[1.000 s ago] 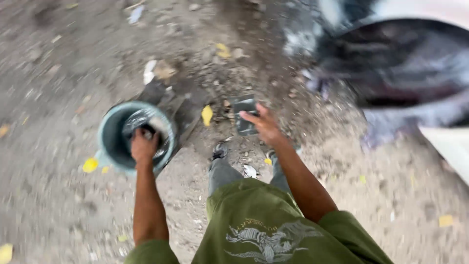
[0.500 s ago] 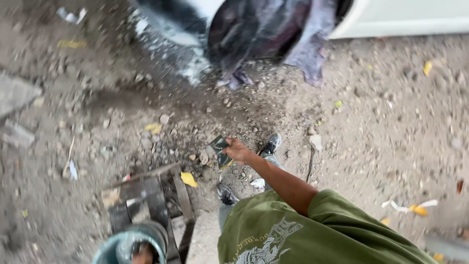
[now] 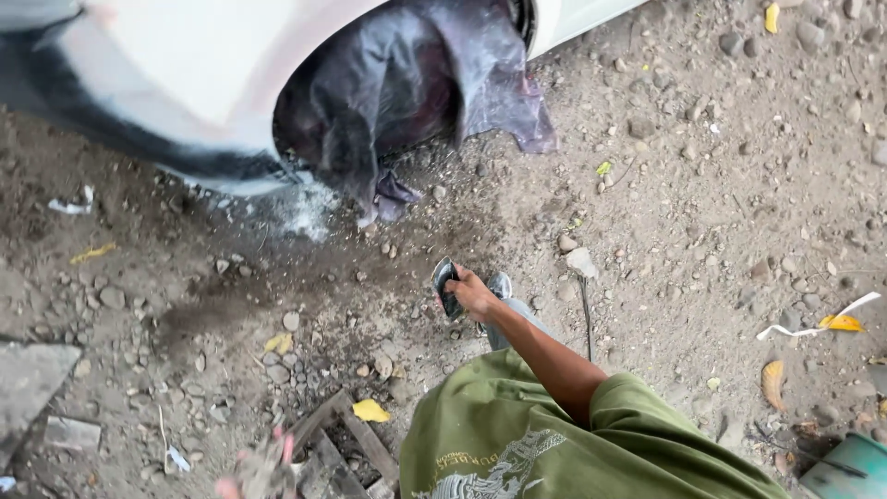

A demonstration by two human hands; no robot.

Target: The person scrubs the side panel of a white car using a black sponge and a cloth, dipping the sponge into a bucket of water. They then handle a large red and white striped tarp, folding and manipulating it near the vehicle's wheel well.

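Under the white car body, a dark cloth hangs over the wheel arch, probably as a cover. Right hand curls around a small dark flat block, arm low above gravel. Left hand is blurred at the bottom edge; can't tell its grip.

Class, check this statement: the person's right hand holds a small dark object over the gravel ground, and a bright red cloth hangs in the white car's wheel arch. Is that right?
Not quite: the cloth is dark purple-grey, not bright red, as the head view shows. The rest stands: the right hand holds a small dark object over the gravel ground, and the cloth hangs in the wheel arch of the white car.
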